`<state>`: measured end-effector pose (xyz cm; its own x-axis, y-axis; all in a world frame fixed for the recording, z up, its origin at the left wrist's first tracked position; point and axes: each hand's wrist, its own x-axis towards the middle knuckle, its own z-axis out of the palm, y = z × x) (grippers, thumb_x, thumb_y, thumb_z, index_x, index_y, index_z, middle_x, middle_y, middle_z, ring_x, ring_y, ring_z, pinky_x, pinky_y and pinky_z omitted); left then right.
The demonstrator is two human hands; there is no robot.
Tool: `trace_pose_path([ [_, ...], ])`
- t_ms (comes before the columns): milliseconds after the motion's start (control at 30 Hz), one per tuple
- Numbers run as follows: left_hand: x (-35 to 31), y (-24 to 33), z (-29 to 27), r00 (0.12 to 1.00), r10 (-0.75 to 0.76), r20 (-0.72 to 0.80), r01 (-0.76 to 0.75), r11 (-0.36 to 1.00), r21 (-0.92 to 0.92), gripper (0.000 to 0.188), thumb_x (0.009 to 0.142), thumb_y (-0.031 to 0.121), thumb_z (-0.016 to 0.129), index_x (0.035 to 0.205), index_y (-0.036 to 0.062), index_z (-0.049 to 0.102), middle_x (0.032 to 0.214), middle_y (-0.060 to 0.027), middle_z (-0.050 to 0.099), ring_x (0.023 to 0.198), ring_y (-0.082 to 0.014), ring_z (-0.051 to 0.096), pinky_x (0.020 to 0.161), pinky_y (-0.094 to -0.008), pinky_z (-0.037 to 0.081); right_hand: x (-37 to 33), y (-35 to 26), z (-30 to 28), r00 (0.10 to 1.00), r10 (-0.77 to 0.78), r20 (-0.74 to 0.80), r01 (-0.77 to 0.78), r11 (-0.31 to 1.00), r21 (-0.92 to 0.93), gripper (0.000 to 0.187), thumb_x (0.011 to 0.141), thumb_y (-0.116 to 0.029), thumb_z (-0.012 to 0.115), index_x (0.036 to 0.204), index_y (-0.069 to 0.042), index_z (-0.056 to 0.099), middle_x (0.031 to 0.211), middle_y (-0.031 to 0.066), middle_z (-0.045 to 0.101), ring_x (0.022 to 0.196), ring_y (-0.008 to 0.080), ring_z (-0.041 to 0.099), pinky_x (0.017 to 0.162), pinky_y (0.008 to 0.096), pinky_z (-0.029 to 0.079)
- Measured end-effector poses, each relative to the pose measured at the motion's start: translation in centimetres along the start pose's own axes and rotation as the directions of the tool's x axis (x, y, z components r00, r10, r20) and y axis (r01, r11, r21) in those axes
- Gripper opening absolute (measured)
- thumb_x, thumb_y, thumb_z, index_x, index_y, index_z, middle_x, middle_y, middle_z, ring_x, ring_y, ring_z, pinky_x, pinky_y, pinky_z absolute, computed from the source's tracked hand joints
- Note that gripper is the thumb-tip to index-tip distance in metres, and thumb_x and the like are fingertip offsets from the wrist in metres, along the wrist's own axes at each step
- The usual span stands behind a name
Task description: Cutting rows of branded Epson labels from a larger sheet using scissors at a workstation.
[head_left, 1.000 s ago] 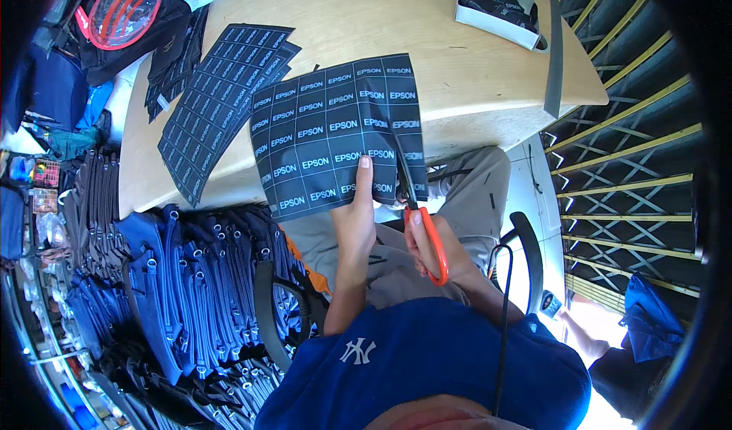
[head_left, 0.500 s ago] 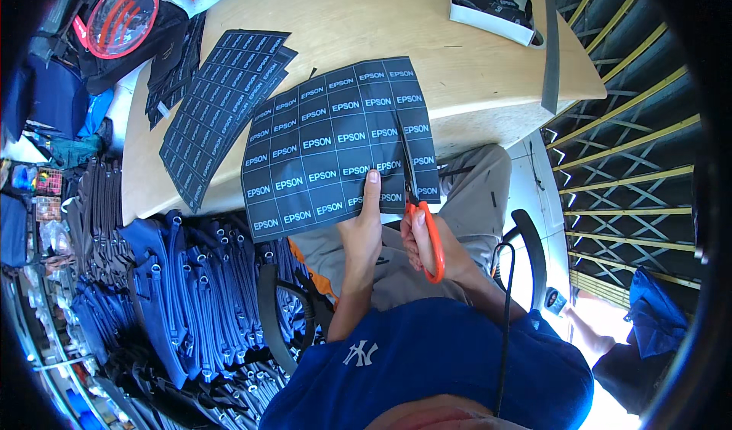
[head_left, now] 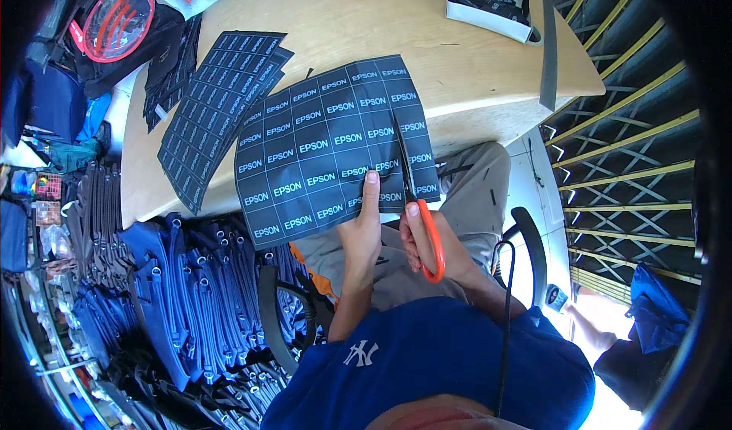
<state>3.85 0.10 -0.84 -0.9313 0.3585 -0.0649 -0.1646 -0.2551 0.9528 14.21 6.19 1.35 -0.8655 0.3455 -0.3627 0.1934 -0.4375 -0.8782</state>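
Note:
A black sheet (head_left: 313,155) printed with rows of pale lettered labels in a grid hangs over the table's near edge, above my lap. My left hand (head_left: 364,220) pinches its lower edge, thumb on top and fingers hidden beneath. Orange-handled scissors (head_left: 432,247) are in my right hand (head_left: 442,248), which is closed round the handles. Their dark blades point away from me and lie along a line near the sheet's right side, between the last column and the one beside it. Whether the blades are fully closed is hard to see.
More printed black sheets (head_left: 217,110) lie stacked at the table's left. A white box (head_left: 488,14) holding cut black pieces stands at the far right, near a dark strip (head_left: 548,56). Bundles of blue straps (head_left: 175,300) hang at lower left. A folding metal gate (head_left: 625,178) is at right.
The sheet has tilted slightly, its left side shifting a little left and down. My hands have stayed in nearly the same place, the scissors still at the cutting line.

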Motion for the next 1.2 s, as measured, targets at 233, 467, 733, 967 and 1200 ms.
trace_pose_path([
  [233, 0.1, 0.4, 0.1, 1.0, 0.008, -0.021, -0.009, 0.998, -0.06, 0.033, 0.086, 0.013, 0.063, 0.112, -0.0027, 0.051, 0.105, -0.0073, 0.055, 0.091, -0.0119, 0.053, 0.078, -0.0238, 0.044, 0.2, -0.2, -0.1, 1.0, -0.017, -0.013, 0.016, 0.997, -0.072, 0.057, 0.093, -0.051, 0.034, 0.06, -0.004, 0.043, 0.045, 0.0009, 0.04, 0.034, 0.0105, 0.045, 0.035, 0.0244, 0.039],
  [467, -1.0, 1.6, -2.5, 0.948, -0.2, 0.246, 0.156, 0.97, 0.187, 0.031, 0.085, 0.011, 0.063, 0.11, -0.0009, 0.052, 0.104, -0.0051, 0.055, 0.091, -0.0109, 0.053, 0.076, -0.0239, 0.045, 0.2, 0.1, -0.8, 0.999, -0.045, -0.016, 0.042, 0.988, -0.147, 0.058, 0.093, -0.049, 0.035, 0.059, -0.004, 0.044, 0.045, 0.0017, 0.042, 0.035, 0.0115, 0.045, 0.035, 0.0256, 0.039],
  [733, 0.1, 13.5, -5.1, 0.095, -0.223, 0.97, -0.272, 0.932, 0.241, 0.041, 0.072, 0.018, 0.075, 0.105, -0.0005, 0.059, 0.091, -0.0094, 0.063, 0.08, -0.0197, 0.062, 0.073, -0.0298, 0.048, 0.5, 0.0, -1.3, 0.976, -0.21, -0.061, 0.17, 0.904, -0.392, 0.05, 0.095, -0.034, 0.041, 0.062, 0.003, 0.045, 0.049, 0.0085, 0.04, 0.045, 0.0148, 0.041, 0.046, 0.0337, 0.034],
  [967, 10.3, 14.5, 3.0, 0.58, 0.118, 0.806, -0.718, 0.542, 0.437, 0.064, 0.072, 0.041, 0.072, 0.111, -0.0047, 0.053, 0.109, -0.0204, 0.057, 0.104, -0.0291, 0.055, 0.089, -0.0361, 0.042, 0.7, 0.6, -1.8, 0.978, -0.177, -0.111, 0.125, 0.921, -0.369, 0.049, 0.095, -0.034, 0.043, 0.063, 0.004, 0.046, 0.05, 0.01, 0.036, 0.047, 0.0172, 0.034, 0.048, 0.0358, 0.032],
  [1200, 17.3, 9.1, 4.8, 0.451, -0.155, 0.879, -0.88, 0.087, 0.467, 0.092, 0.07, 0.061, 0.063, 0.128, -0.0057, 0.038, 0.133, -0.0269, 0.036, 0.126, -0.0361, 0.034, 0.103, -0.0413, 0.032, 1.0, 1.0, -1.9, 0.967, -0.21, -0.146, 0.131, 0.898, -0.421, 0.051, 0.093, -0.035, 0.047, 0.062, 0.005, 0.048, 0.049, 0.0116, 0.038, 0.047, 0.0176, 0.035, 0.047, 0.0368, 0.033],
])
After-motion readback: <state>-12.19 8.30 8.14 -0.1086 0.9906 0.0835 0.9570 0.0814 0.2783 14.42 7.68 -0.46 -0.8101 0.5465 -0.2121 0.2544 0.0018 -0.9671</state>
